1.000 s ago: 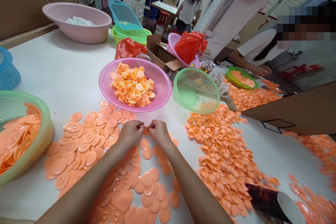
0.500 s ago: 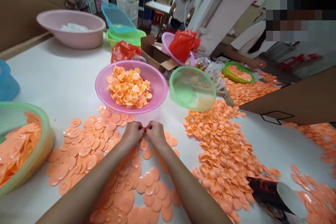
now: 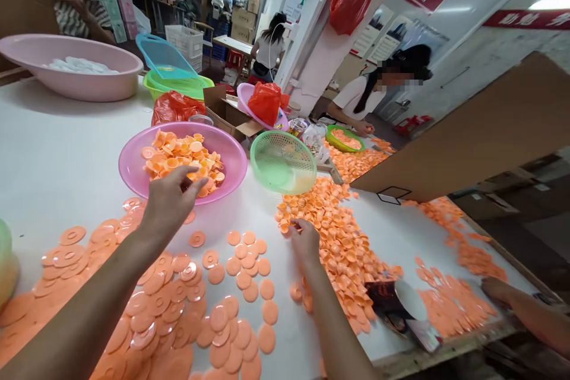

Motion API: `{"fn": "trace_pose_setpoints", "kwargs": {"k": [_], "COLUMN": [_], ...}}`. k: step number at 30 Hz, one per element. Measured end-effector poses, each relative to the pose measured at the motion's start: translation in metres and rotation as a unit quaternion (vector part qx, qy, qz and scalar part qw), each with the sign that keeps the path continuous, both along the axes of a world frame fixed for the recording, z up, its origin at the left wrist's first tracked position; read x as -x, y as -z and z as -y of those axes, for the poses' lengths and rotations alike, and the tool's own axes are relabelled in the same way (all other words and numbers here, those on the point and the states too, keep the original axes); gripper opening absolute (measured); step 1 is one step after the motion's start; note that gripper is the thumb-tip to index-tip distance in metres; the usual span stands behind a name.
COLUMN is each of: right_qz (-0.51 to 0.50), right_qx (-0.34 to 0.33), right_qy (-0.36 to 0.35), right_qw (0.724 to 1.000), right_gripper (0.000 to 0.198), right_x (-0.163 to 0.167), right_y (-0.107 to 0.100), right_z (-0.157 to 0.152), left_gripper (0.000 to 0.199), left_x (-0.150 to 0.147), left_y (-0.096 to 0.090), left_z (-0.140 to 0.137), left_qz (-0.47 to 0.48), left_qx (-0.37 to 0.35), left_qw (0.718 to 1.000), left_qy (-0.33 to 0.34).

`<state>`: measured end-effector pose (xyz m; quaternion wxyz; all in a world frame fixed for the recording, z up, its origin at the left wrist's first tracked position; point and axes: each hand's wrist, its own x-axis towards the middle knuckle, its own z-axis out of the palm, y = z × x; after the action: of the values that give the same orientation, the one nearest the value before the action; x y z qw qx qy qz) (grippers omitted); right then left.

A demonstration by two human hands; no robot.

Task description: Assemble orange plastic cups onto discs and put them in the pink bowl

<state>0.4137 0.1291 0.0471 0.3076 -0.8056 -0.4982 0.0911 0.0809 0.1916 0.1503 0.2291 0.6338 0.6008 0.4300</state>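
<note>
My left hand point(image 3: 167, 202) is over the near rim of a pink bowl point(image 3: 234, 151), its thumb and fingers apart with nothing held between them. Small orange plastic cups point(image 3: 178, 151) are heaped in that bowl. At the left edge of a wide pile of similar cups point(image 3: 342, 249), my right hand point(image 3: 306, 242) has its fingertips closed on one small orange cup point(image 3: 285, 225); the fingers partly hide it. Flat round orange discs point(image 3: 164, 303), some like little saucers, lie scattered and overlapping under and between my forearms.
A green strainer basket point(image 3: 284, 163) stands right of the bowl. Behind are an open cardboard box point(image 3: 227, 116) and red bags. A cardboard panel point(image 3: 472, 136) rises on the right. One co-worker point(image 3: 363, 95) stands beyond it; another person's hand point(image 3: 496, 291) rests at far right.
My hands were together in front of the bowl, fingertips meeting. Now they are apart: the left over the bowl, the right at the cup pile. The view has swung up and right.
</note>
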Motion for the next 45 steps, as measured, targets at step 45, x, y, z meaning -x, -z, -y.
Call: {"fn": "trace_pose_setpoints", "kwargs": {"k": [45], "right_qz": [-0.139], "right_qx": [0.154], "right_qy": [-0.23], "right_qw": [0.951], "right_gripper": [0.014], "right_x": [0.22], "right_y": [0.017], "right_z": [-0.048], "left_gripper": [0.009], "left_x": [0.001], "left_y": [0.113], "left_z": [0.03], "left_qz": [0.015], "left_qx": [0.241], "left_qw": [0.969], "left_qy": [0.05]}}
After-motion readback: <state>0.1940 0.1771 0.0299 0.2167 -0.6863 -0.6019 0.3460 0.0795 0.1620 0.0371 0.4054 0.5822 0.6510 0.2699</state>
